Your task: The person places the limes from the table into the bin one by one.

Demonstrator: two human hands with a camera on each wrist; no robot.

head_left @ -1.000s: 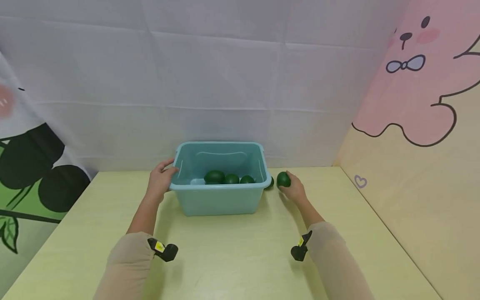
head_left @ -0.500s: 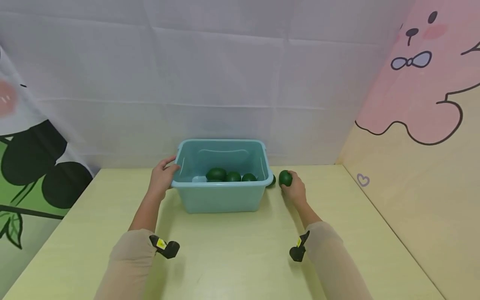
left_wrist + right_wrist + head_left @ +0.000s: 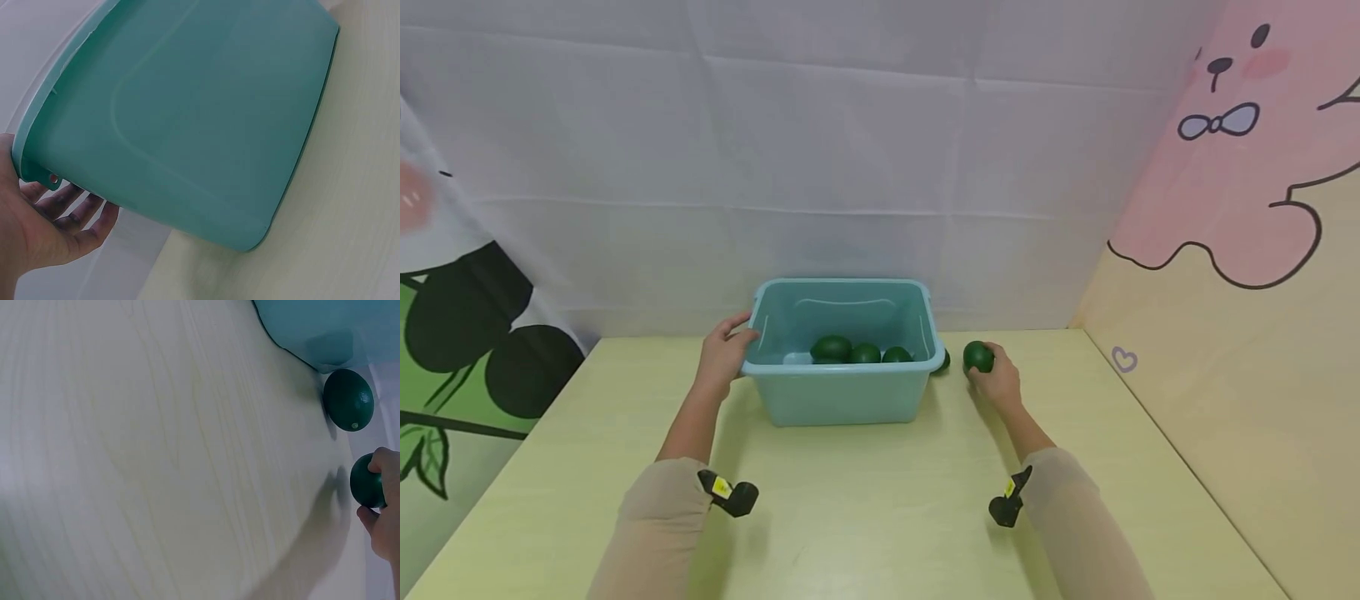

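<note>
A light blue plastic bin [image 3: 838,396] stands on the table with several dark green avocados [image 3: 831,350] inside it. My left hand [image 3: 721,358] holds the bin's left end at the rim; in the left wrist view its fingers [image 3: 94,225] reach around the bin's back corner. To the right of the bin, my right hand [image 3: 1000,382] grips a dark green avocado [image 3: 977,357] between thumb and fingers. Another avocado [image 3: 349,400] lies against the bin's right side, mostly hidden by the rim in the head view. A gap separates it from the held one.
The pale yellow table [image 3: 865,517] reaches back to a white cloth wall [image 3: 850,167] close behind the bin. A printed side panel [image 3: 1225,375] borders the table on the right, and a printed cloth [image 3: 467,333] hangs at the left.
My right hand has shifted slightly to the right with the avocado, widening the gap to the one beside the bin. The left hand and the bin hold their places.
</note>
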